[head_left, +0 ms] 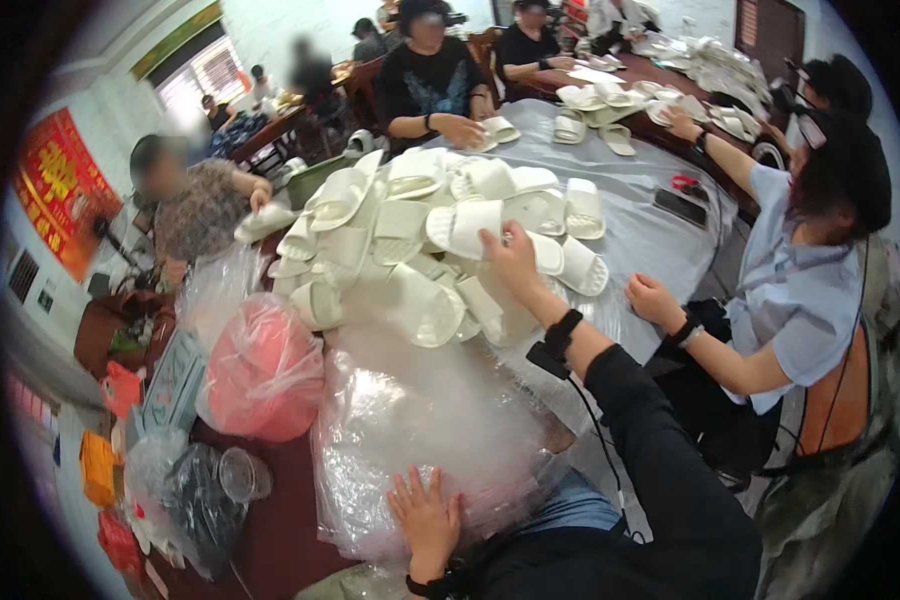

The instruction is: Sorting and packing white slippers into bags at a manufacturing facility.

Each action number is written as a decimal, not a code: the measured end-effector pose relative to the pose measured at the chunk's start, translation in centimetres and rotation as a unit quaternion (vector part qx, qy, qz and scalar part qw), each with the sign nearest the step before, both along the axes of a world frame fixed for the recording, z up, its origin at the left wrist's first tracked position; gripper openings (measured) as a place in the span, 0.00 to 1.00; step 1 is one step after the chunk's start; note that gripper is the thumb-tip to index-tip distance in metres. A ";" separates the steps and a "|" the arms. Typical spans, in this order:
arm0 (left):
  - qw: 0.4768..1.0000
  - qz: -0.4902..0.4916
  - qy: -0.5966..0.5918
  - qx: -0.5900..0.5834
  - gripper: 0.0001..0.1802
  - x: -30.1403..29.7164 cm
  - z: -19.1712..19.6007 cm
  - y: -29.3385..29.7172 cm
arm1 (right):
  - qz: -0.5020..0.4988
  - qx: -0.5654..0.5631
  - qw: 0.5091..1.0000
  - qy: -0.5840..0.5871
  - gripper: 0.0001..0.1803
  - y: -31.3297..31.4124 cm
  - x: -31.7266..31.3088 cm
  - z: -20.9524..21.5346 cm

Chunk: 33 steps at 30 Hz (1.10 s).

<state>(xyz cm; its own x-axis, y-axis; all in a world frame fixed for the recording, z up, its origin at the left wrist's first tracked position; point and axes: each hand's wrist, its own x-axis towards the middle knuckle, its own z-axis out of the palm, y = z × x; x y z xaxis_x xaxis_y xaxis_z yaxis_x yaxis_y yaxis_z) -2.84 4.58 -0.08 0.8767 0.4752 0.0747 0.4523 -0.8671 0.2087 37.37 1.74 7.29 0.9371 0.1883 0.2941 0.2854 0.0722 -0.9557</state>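
My right hand (513,262) reaches to the heap and grips a white slipper (467,226) by its edge. Around it lies a large heap of white slippers (401,232), piled loosely with soles and straps at all angles. My left hand (428,515) rests flat, fingers spread, on a stack of clear plastic bags (400,430) at the table's near edge. The stack reaches from my body up to the heap's near side. A hazy patch blurs the slippers just beyond the bags.
Left of the bags sit a pink bundle in clear plastic (265,370), a grey-blue crate (173,380), a clear plastic cup (243,474) and a black plastic bag (205,500). A phone (680,206) lies on the right. Co-workers sit around the table, one close on my right.
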 end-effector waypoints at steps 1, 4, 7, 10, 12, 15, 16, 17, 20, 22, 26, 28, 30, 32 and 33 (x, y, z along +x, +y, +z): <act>1.000 -0.010 -0.009 0.009 0.28 -0.2 -0.1 -0.1 | 0.023 0.058 0.998 -0.002 0.17 -0.2 -0.5 0.5; 1.000 -0.007 -0.007 0.000 0.27 0.1 1.1 -0.2 | 0.069 0.171 0.982 -0.028 0.14 -0.2 -1.4 2.2; 1.000 -0.012 -0.016 0.006 0.28 0.4 1.0 -0.3 | 0.127 0.170 0.977 0.025 0.14 -2.9 -3.8 4.9; 0.999 -0.013 -0.047 -0.001 0.29 0.2 1.0 -0.2 | 0.172 0.175 0.969 0.038 0.15 -4.3 -7.2 6.5; 0.995 -0.010 -0.102 0.003 0.28 -1.7 2.7 -0.5 | 0.189 0.106 0.975 0.055 0.13 -5.3 -8.3 4.3; 0.958 -0.132 -0.209 -0.143 0.18 -5.6 8.1 -2.0 | 0.222 0.067 0.971 0.052 0.14 -8.8 -9.0 2.6; 0.930 -0.153 -0.142 -0.304 0.14 -7.8 7.9 -1.8 | 0.219 0.056 0.973 0.038 0.14 -9.9 -9.1 1.9; 0.873 -0.172 -0.068 -0.452 0.12 -10.1 7.7 -2.0 | 0.214 0.048 0.975 0.023 0.14 -11.1 -9.1 1.5; 0.807 -0.092 0.161 -0.560 0.13 -18.6 6.3 -3.3 | 0.220 0.079 0.964 0.129 0.15 -13.2 -9.6 1.1; 0.742 -0.105 0.275 -0.603 0.24 -21.3 6.4 -3.5 | 0.195 0.099 0.966 0.141 0.15 -15.8 -8.1 0.6; 0.523 0.277 0.383 -0.709 0.21 -21.8 8.0 -3.6 | 0.190 0.090 0.961 0.178 0.14 -15.4 -5.4 -2.1; 0.533 0.274 0.382 -0.704 0.21 -22.3 8.6 -3.3 | 0.182 0.067 0.964 0.185 0.14 -15.1 -4.9 -2.6; 0.546 0.273 0.373 -0.699 0.21 -22.7 8.9 -3.1 | 0.185 0.031 0.966 0.175 0.14 -14.0 -4.9 -2.6; 0.556 0.273 0.363 -0.696 0.21 -23.2 9.2 -3.1 | 0.186 0.037 0.968 0.163 0.13 -12.7 -5.9 -2.2; 0.560 0.275 0.358 -0.695 0.21 -23.5 9.2 -3.2 | 0.184 0.039 0.970 0.153 0.13 -12.0 -6.4 -2.0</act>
